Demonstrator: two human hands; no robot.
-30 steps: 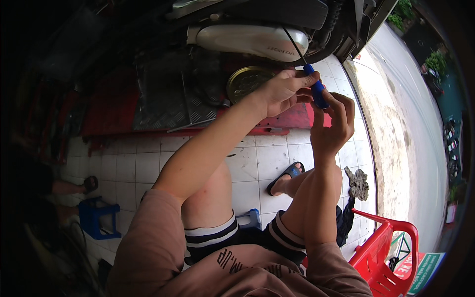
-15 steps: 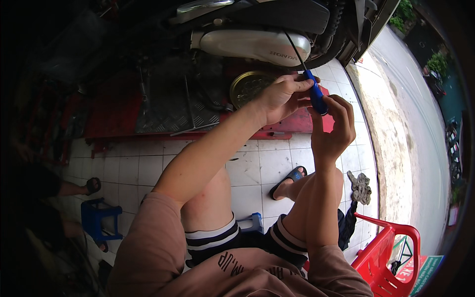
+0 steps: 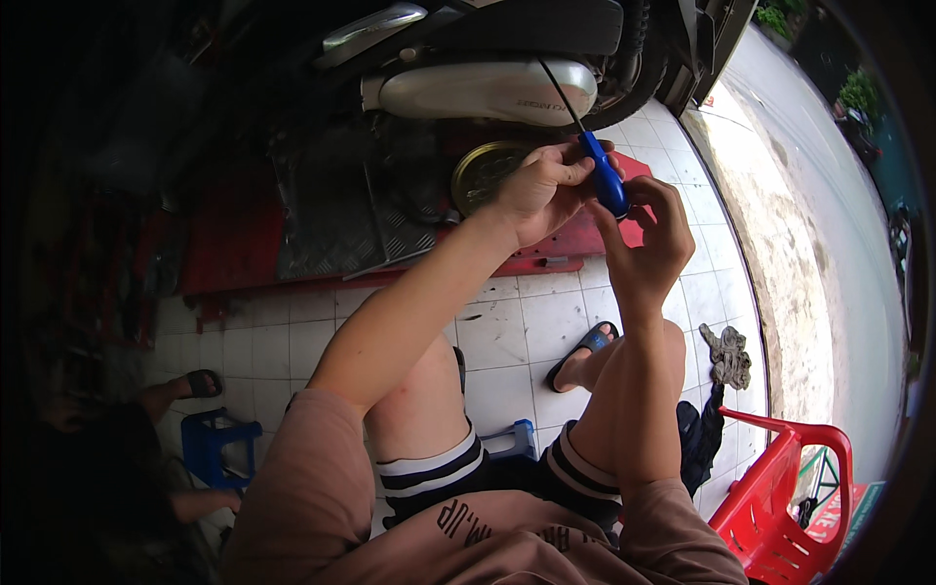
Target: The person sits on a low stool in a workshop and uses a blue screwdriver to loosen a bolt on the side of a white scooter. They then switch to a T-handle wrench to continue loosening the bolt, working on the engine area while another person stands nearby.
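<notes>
A screwdriver with a blue handle and a long dark shaft slants up and left in front of the motorbike's silver cover. Its tip overlaps the cover's upper edge; whether it touches cannot be told. My left hand grips the front of the handle between thumb and fingers. At the handle's butt end, my right hand has its thumb and curled fingers around it. Just behind my left wrist lies a round gold-rimmed tray, its contents partly hidden by my forearm.
The red lift platform carries a dark ridged mat with tools. A red plastic chair stands at lower right, near a crumpled rag. At left, another person is beside a blue stool.
The view has shifted a little, so the motorbike sits further left and the floor things further right. Both hands keep their hold on the screwdriver, which points much the same way.
</notes>
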